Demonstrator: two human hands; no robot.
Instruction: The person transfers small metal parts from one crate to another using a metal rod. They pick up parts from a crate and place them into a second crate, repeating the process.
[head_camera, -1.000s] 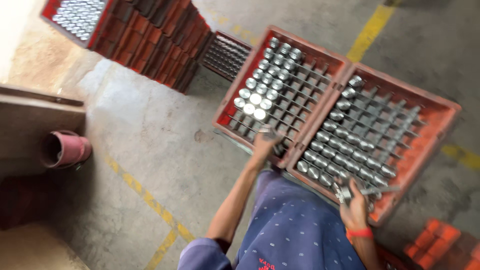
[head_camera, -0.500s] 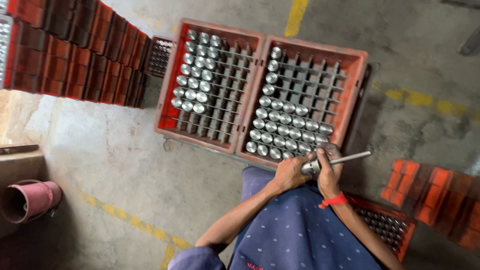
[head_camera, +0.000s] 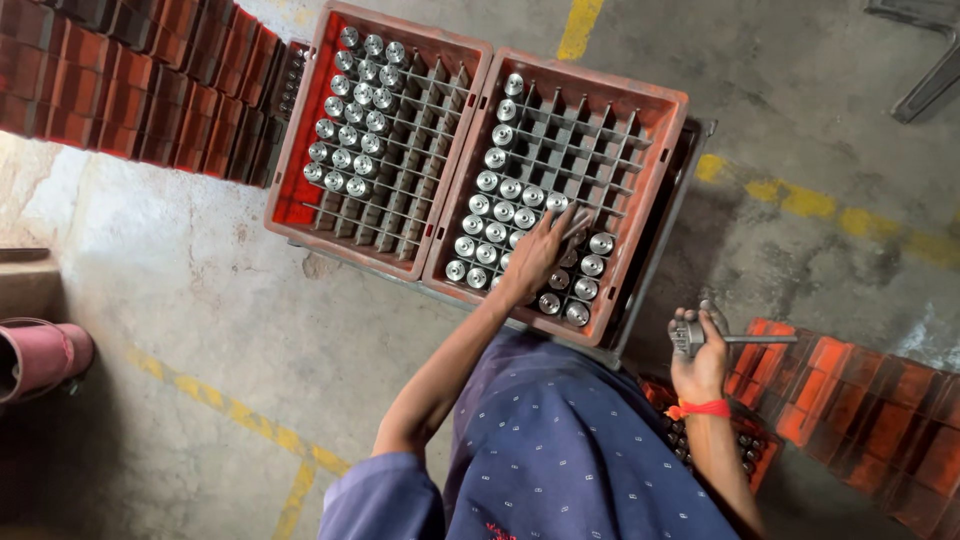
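**Left hand in crate of metal cylinders, right hand gripping a metal rod**

Nearest: right hand (head_camera: 700, 365), orange band at the wrist, fingers closed tight round a grey metal rod (head_camera: 745, 340). Rod has a thicker head at the hand and a thin shaft sticking out sideways, away from the body. One rod. It hangs over the floor, just beside the near crate's corner, above a stack of orange crates (head_camera: 850, 390) lying below and to the outside of this hand.

Further out: left hand (head_camera: 540, 255) reaches into the near orange crate (head_camera: 655, 215), fingers loosely together, tips pinching one shiny metal cylinder (head_camera: 578, 222) in the grid of grey dividers. Cylinders are short, round, silver, flat-topped, standing upright one per cell. Roughly two dozen show in this crate, clustered around and under the hand; some are hidden by it, exact count unclear. Cells beyond the fingertips are mostly bare.

Beside that hand, touching edge to edge: second orange crate (head_camera: 300, 190), same grid, about twenty cylinders bunched at its far corner.

Farthest: row of stacked red crates (head_camera: 130, 90). A pink bucket (head_camera: 40, 355) lies well apart on the concrete floor (head_camera: 180, 300).
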